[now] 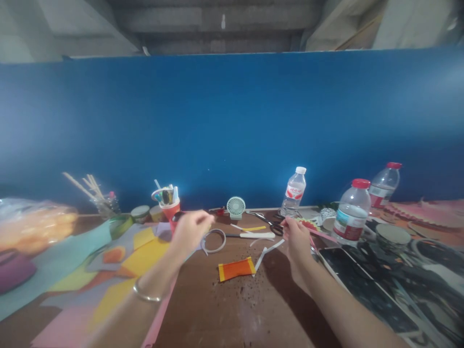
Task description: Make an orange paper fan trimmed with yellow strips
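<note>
My left hand [191,231], with a silver bangle [147,292] on its wrist, hovers above the table left of the middle. Its thumb and fingertips are pressed together in a pinch. Opposite it my right hand [297,246] is raised too, fingers curled and closed. Whatever either hand pinches is too small or blurred to make out. Between them on the table lies an orange packet with yellow ends [237,269]. A folded white paper strip [267,252] touches its right end. Dark crumbs are scattered around the packet. Near my left fingertips lies a pale ring [214,241], like a tape roll.
Behind are a white-handled tool [257,235], black-handled scissors [272,223] and a small fan [236,207]. Coloured paper [145,258] and a pen cup [169,211] lie left. Right stand a clear bottle [294,191], red-capped bottles [351,212] and a dark tablet [366,287]. A blue wall [232,121] rises behind.
</note>
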A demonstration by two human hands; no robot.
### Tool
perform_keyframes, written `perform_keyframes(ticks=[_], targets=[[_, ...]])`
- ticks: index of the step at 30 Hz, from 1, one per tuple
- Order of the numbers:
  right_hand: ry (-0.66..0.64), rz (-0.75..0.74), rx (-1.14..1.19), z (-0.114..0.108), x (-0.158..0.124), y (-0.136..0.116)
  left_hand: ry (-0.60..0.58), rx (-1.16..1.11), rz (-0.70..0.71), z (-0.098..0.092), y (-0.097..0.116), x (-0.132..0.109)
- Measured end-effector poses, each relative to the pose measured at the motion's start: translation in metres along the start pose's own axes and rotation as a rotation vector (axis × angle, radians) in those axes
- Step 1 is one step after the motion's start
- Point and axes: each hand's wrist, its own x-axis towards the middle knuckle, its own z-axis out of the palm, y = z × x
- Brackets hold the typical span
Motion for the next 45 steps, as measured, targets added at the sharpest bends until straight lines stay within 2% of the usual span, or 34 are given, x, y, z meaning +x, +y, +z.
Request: perform_keyframes(ticks=[2, 3, 6, 10, 15, 20, 24, 26, 28, 31, 37, 39, 45], targets=[[-0.008, 0.014, 0.038, 0.0, 0.0, -0.001, -0.144, -0.167, -0.156, 0.032, -0.005, -0.015], [-0.01, 0.018, 0.049, 0.0, 0.0, -0.001, -0.168, -0.262, -0.219, 0.046, -0.009, -0.02], [-0.021, 0.013, 0.059, -0.001, 0.0, 0.001, -0.061, -0.515, -0.341, 0.067, -0.029, -0.021], [-0.043, -0.024, 0.007, -0.002, 0.001, 0.008, 0.169, -0.749, -0.363, 0.059, -0.051, -0.002], [-0.052, -0.085, -0.206, -0.007, 0.006, 0.019, 0.288, -0.911, -0.354, 0.05, -0.062, 0.01], [-0.153, -0.185, -0.584, -0.012, 0.002, 0.014, 0.298, -0.985, -0.353, 0.057, -0.062, 0.005], [-0.219, -0.34, -0.867, -0.005, -0.01, 0.001, 0.303, -0.995, -0.376, 0.063, -0.059, 0.0], [-0.305, -0.469, -1.083, 0.003, -0.012, -0.003, 0.304, -0.996, -0.382, 0.065, -0.057, -0.002], [-0.454, -0.565, -1.239, 0.012, -0.01, -0.002, 0.303, -0.997, -0.385, 0.067, -0.056, -0.004], [-0.663, -0.61, -1.295, 0.027, -0.002, 0.008, 0.305, -0.994, -0.393, 0.07, -0.053, -0.007], [-0.872, -0.647, -1.392, 0.046, 0.01, 0.023, 0.311, -0.986, -0.405, 0.073, -0.05, -0.013], [-0.893, -0.658, -1.41, 0.048, 0.01, 0.023, 0.308, -0.994, -0.405, 0.074, -0.049, -0.014], [-0.831, -0.636, -1.447, 0.055, 0.007, 0.011, 0.314, -1.008, -0.41, 0.077, -0.048, -0.017]])
